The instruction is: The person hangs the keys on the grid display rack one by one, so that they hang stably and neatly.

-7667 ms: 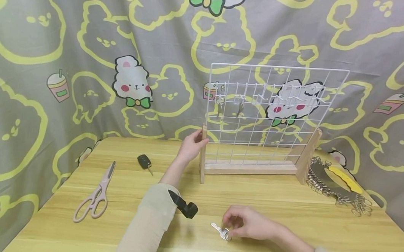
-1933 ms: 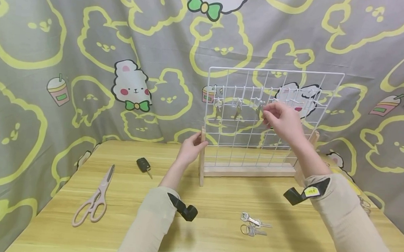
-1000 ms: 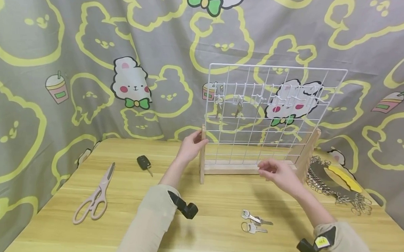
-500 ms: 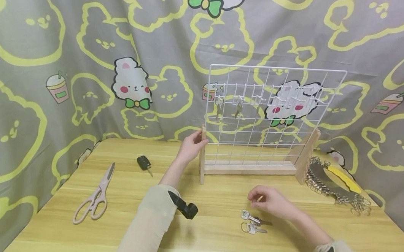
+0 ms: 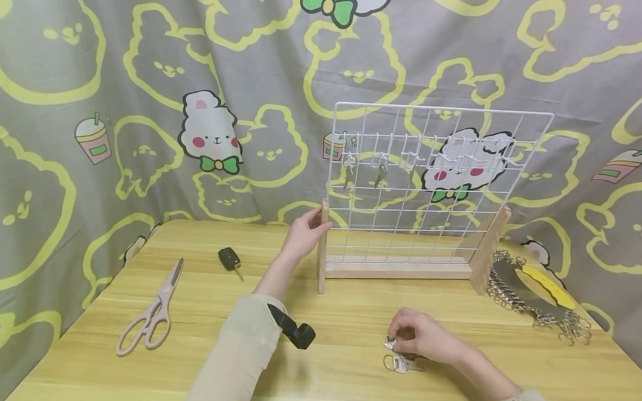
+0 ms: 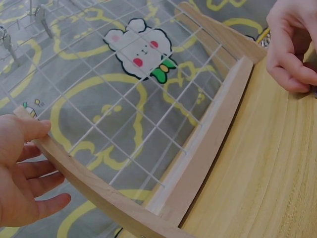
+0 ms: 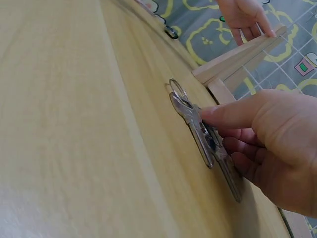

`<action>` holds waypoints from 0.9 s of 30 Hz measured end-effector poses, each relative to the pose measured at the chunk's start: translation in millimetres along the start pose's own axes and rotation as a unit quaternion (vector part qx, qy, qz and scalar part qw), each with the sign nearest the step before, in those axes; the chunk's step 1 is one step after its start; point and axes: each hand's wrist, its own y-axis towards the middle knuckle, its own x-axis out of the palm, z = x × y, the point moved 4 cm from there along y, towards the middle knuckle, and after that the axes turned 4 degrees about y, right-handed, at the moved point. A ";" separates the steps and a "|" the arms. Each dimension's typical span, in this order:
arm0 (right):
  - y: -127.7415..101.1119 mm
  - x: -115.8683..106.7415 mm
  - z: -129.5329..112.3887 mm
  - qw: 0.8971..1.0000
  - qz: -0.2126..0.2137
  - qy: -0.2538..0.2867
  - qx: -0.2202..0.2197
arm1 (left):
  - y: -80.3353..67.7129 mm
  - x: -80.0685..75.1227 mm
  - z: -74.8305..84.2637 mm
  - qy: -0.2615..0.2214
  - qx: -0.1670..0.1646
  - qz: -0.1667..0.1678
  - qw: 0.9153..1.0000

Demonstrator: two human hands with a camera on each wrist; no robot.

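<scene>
My left hand (image 5: 301, 236) holds the left wooden post (image 5: 322, 261) of a white wire grid rack (image 5: 396, 219), thumb on its near side. In the left wrist view the other fingers lie beyond the post, fairly straight. On the table my right hand (image 5: 425, 338) pinches a silver key (image 5: 390, 343) near its head; the fingers partly hide it. Right beside it lies another key (image 5: 401, 364) with a ring. In the right wrist view the held key's blade (image 7: 229, 176) still lies low against the wood. Keys (image 5: 380, 173) hang from the rack's first three hooks.
A black car key (image 5: 229, 259) and pink-handled scissors (image 5: 151, 313) lie on the left of the table. Right of the rack is a dark, yellow-handled thing (image 5: 548, 285) with many metal rings or chains. A patterned curtain (image 5: 274, 53) stands behind.
My right hand left the third hook, where a key now hangs, and came down to the loose keys, closing its fingertips on one. My left hand stayed on the post.
</scene>
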 end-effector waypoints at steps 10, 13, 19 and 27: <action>0.6 0.0 0.7 1.000 -0.004 -0.012 0.021 | 0.6 0.7 -0.7 0.003 0.001 0.003 1.000; 2.2 -0.3 0.6 0.999 -0.017 -0.016 0.022 | 0.9 0.6 -1.0 0.004 -0.001 0.003 1.000; 5.9 -1.2 -0.1 0.998 -0.045 -0.011 0.032 | 1.3 -0.1 -1.2 0.005 0.000 0.002 1.000; 5.1 -4.2 1.8 0.999 -0.009 0.017 0.034 | 0.4 -0.5 -0.5 -0.001 0.000 -0.003 1.000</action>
